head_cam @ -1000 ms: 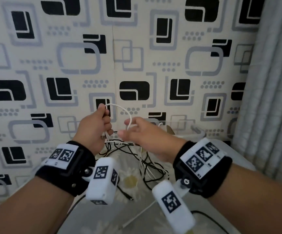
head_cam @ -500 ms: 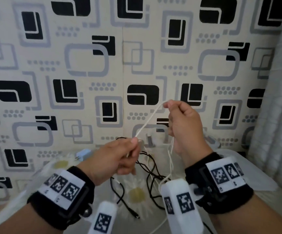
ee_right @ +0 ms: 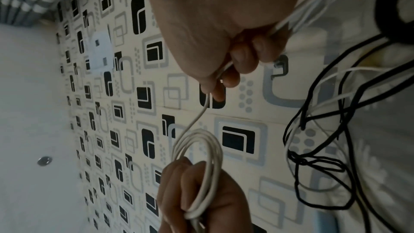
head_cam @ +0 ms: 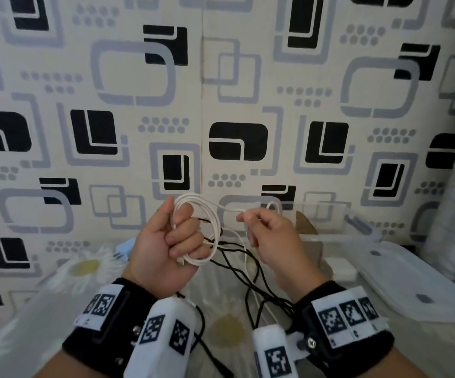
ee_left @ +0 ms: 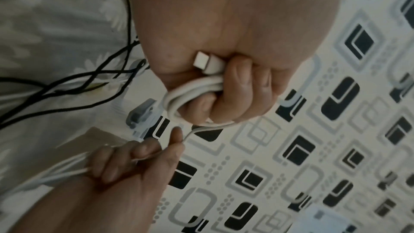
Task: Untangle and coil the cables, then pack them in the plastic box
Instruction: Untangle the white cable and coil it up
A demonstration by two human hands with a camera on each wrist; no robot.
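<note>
Gripping white cable (head_cam: pixel 212 227), both hands curled

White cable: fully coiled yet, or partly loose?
Partly loose. The left hand grips several loops of the white cable; a strand runs on to the right hand, which pinches it.

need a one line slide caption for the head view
Left hand holds white cable coils while right hand feeds the next loop above tangled black cables.
</note>
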